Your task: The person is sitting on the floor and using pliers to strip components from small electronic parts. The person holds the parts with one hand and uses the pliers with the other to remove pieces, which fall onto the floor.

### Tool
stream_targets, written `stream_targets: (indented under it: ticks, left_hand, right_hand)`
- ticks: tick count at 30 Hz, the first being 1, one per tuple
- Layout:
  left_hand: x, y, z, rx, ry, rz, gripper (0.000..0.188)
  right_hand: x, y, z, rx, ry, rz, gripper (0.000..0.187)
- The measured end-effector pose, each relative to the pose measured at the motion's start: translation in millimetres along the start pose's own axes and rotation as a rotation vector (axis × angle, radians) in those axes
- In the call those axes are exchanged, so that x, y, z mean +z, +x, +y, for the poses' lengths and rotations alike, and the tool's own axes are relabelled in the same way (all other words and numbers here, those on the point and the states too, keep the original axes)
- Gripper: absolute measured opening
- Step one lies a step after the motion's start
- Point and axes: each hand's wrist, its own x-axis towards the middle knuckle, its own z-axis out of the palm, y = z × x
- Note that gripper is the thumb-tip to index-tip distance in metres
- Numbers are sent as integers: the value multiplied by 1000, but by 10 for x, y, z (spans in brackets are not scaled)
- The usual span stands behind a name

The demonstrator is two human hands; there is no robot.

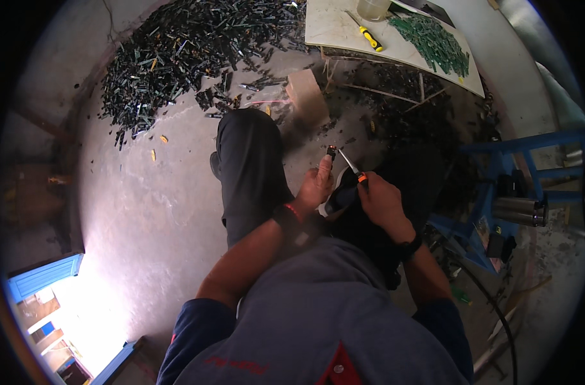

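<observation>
My left hand [317, 185] is pinching a small dark part [331, 152] between thumb and fingers, its end sticking up past them, probably so the tool can reach it. My right hand [383, 200] is wrapping around an orange-and-black screwdriver [354, 170], whose shaft is slanting toward that end; I cannot tell whether the tip is touching. Both hands are working close together over my lap, seemingly for steadiness. Just beyond my left hand, a brown block [308, 96] is lying on the floor. Off to the right of my right hand, a blue stool [523, 142] is standing beside a metal cylinder [520, 210]. Farther ahead, a pale board [331, 25] is holding a yellow screwdriver [373, 41] and green strips [433, 46], perhaps kept apart from the dark heap [183, 54] spreading far ahead-left of my left hand.
</observation>
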Motion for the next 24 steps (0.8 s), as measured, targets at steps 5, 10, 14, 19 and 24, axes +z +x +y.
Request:
stream_targets:
  ticks: [5,10,14,19,24]
  left_hand:
    - [-30,8,-12,0,-4,-21,54]
    - [-3,-25,21,1,-15,-19,53]
    - [-17,-12,6,-1,-7,-16,51]
    - [-4,-34,41,-5,-16,-18,50]
    - [7,-32,43,-26,-17,-11,50]
  right_hand:
    - [77,29,-35,-2,-113,-4,26]
    - [95,49,-61,-23,-209,40,31]
    - [75,67,-93,-16,-267,71,34]
    - [56,86,-88,-10,-295,91,36]
    - [71,86,-51,-16,-300,92,34]
